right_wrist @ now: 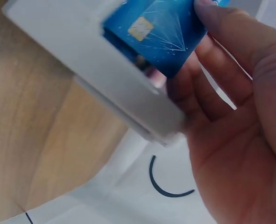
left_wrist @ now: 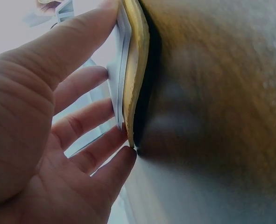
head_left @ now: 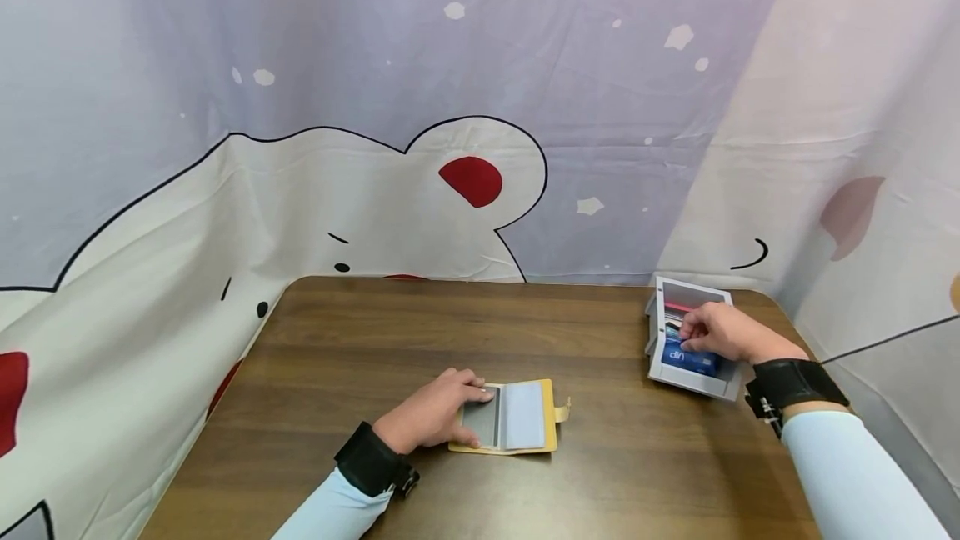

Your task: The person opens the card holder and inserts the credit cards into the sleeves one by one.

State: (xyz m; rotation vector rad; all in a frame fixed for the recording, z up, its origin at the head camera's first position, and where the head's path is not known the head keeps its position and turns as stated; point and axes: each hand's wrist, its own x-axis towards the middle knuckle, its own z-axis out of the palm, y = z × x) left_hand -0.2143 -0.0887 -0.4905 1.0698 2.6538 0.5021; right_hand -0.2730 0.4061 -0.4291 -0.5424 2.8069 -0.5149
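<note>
A yellow card holder (head_left: 550,415) lies spread open on the wooden table, its clear sleeves showing. My left hand (head_left: 442,408) grips its left side, the thumb over the sleeves and the fingertips at the yellow edge in the left wrist view (left_wrist: 81,112). At the right, my right hand (head_left: 723,333) reaches over a small grey box (head_left: 693,382). Between thumb and fingers it pinches a blue bank card (right_wrist: 161,35) with a gold chip, tilted at the box's rim. Another blue card (head_left: 688,358) with white lettering stands inside the box.
The grey box stands near the table's back right corner. A patterned curtain (head_left: 360,198) hangs behind the table. A strap clasp (head_left: 562,411) sticks out from the card holder's right side. A thin cord (head_left: 892,342) runs from the right wrist band.
</note>
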